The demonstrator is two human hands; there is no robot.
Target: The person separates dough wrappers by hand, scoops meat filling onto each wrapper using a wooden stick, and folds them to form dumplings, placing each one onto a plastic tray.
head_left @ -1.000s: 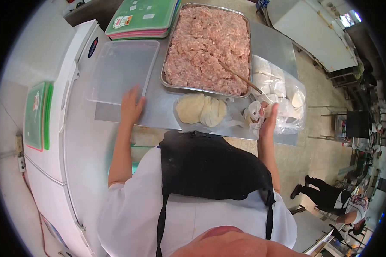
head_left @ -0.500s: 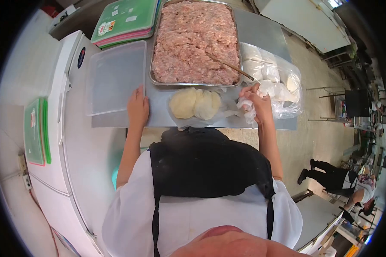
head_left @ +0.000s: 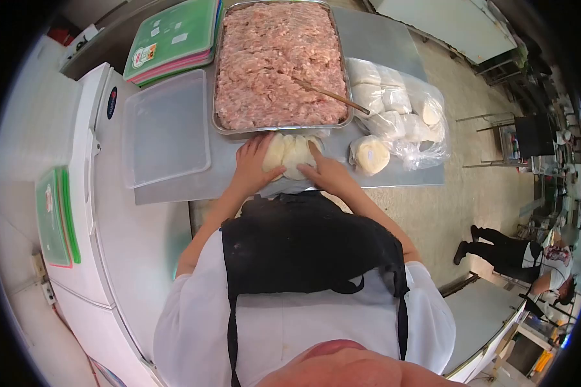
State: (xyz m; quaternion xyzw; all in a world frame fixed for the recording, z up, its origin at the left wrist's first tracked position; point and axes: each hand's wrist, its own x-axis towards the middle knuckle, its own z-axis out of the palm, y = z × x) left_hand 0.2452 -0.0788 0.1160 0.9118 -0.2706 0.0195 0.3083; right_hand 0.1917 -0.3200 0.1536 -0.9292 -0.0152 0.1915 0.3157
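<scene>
Both hands are around pale, round dumpling wrappers (head_left: 289, 155) lying in loose stacks on the metal table's near side. My left hand (head_left: 257, 161) curls over their left edge, its thumb along the near side. My right hand (head_left: 326, 169) grips the right edge, thumb pointing inward. Some plastic film shows beneath the wrappers. Just beyond stands a deep metal tray (head_left: 284, 131) full of pink ground meat (head_left: 277, 64), with a thin wooden stick (head_left: 332, 97) leaning out of it. To the right sits a wrapped stack of round wrappers (head_left: 371, 155).
A clear plastic bag (head_left: 410, 145) with several wrapped stacks lies at the table's right. On the left are a translucent shallow tray (head_left: 168, 129) and stacked green lids (head_left: 174, 39). A white fridge (head_left: 129, 258) borders the left; another person (head_left: 516, 261) stands far right.
My right hand has left the plastic at the bag and moved left onto the wrappers. My left hand has moved right from the translucent tray's edge to them. A wrapped stack now shows beside the bag.
</scene>
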